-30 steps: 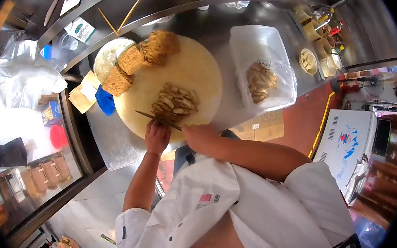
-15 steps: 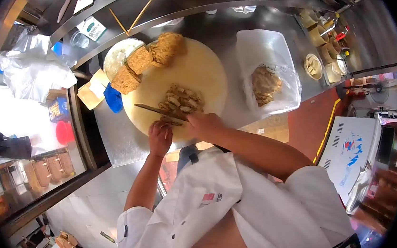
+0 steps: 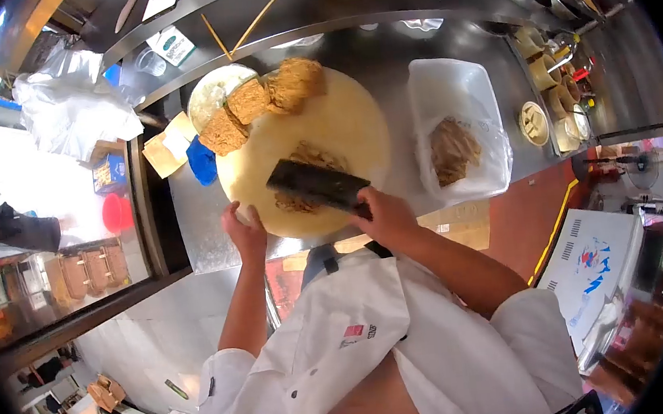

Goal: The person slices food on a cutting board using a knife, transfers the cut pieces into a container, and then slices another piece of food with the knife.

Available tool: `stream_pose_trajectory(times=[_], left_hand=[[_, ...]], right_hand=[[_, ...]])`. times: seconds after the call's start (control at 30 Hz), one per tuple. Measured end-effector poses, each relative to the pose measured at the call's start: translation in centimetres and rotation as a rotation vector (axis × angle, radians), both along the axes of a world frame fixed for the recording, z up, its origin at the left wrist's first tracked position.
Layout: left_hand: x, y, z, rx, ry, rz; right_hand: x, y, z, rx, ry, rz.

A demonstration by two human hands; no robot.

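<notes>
My right hand [image 3: 387, 216] grips the handle end of a dark, broad-bladed cleaver [image 3: 317, 184]. Its blade lies tilted nearly flat over a pile of chopped brown food [image 3: 318, 155], hiding much of it. Under both is a round, pale cutting board [image 3: 264, 165]. At the board's lower left edge my left hand [image 3: 246, 229] holds nothing, with its thumb and fingers apart. Several golden-brown, rough-surfaced blocks of food [image 3: 248, 101] rest along the upper left of the board, beside and partly over a round white container [image 3: 209, 91].
Right of the board stands a clear plastic bin [image 3: 452, 88] with brown strips in a bag. A small bowl of pale pieces [image 3: 533, 124] sits farther right. A blue cloth [image 3: 202, 162] lies left of the board. Chopsticks [image 3: 254, 27] lean at the back shelf.
The cleaver has turned from edge-down to nearly flat over the chopped pile. My left hand has let go of the food and moved left, its fingers spreading.
</notes>
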State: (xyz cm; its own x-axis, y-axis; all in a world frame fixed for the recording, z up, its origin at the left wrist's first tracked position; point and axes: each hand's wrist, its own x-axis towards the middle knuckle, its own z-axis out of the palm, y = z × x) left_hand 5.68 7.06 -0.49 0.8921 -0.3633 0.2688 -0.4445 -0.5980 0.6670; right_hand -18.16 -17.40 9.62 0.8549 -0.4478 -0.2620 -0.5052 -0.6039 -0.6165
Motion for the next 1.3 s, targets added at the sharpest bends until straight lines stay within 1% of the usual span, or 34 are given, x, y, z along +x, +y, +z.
stream_pose_trajectory(times=[0.03, 0.1, 0.17, 0.2, 0.27, 0.3, 0.33, 0.47, 0.53, 0.6, 0.63, 0.87, 0.97, 1.03, 1.17, 1.23, 1.3], left_hand=[[-0.2, -0.5, 0.2, 0.000, -0.001, 0.010], [-1.6, -2.0, -0.1, 0.035, -0.049, -0.121], [-2.8, -3.5, -0.9, 0.086, -0.069, -0.229], [-3.3, -4.4, -1.2, 0.122, -0.075, -0.294], [-4.9, -7.3, 0.0, 0.100, -0.025, -0.275], [-5.4, -8.6, 0.4, 0.079, 0.026, -0.260], [-5.6, -9.5, -0.2, 0.085, -0.012, -0.270], [-6.5, -12.0, 0.0, 0.134, -0.007, -0.241], [-6.6, -12.6, 0.8, 0.193, -0.009, -0.277], [-6.5, -13.0, 1.2, 0.183, -0.051, -0.290], [-6.6, -13.1, 1.4, 0.176, -0.094, -0.310], [-6.9, -13.9, 2.1, 0.203, -0.096, -0.296], [-6.8, -13.9, 1.4, 0.146, -0.120, -0.280], [-6.4, -14.0, 0.5, 0.016, -0.132, -0.277], [-6.1, -13.6, 0.2, -0.069, -0.084, -0.229], [-5.9, -13.2, 0.1, -0.128, -0.037, -0.197], [-5.5, -12.8, 0.1, -0.146, -0.044, -0.205]], right_hand=[[-0.9, -0.1, -0.2, 0.097, -0.049, -0.114], [-2.6, -0.8, -0.8, 0.198, -0.094, -0.222], [-4.3, -2.2, -2.1, 0.283, -0.223, -0.356], [-5.1, -3.3, -2.8, 0.281, -0.224, -0.352], [-6.3, -5.1, -4.0, 0.693, -0.128, -0.516], [-6.3, -5.2, -4.5, 0.688, -0.128, -0.514], [-6.4, -5.2, -4.9, 0.780, -0.153, -0.602], [-6.6, -4.6, -8.0, 0.894, -0.205, -0.747], [-5.4, -4.2, -7.8, 0.937, -0.211, -0.766], [-4.2, -4.0, -8.1, 0.954, -0.204, -0.775], [-3.8, -3.8, -8.5, 0.946, -0.208, -0.750], [0.1, -0.9, -11.4, 0.866, -0.168, -0.558], [1.7, 1.4, -12.0, 0.807, -0.171, -0.509], [2.6, 2.4, -11.9, 0.943, -0.205, -0.485], [4.4, 4.0, -11.9, 0.903, -0.133, -0.491], [4.9, 4.9, -11.5, 0.906, -0.145, -0.500], [5.4, 5.5, -10.7, 0.909, -0.165, -0.510]])
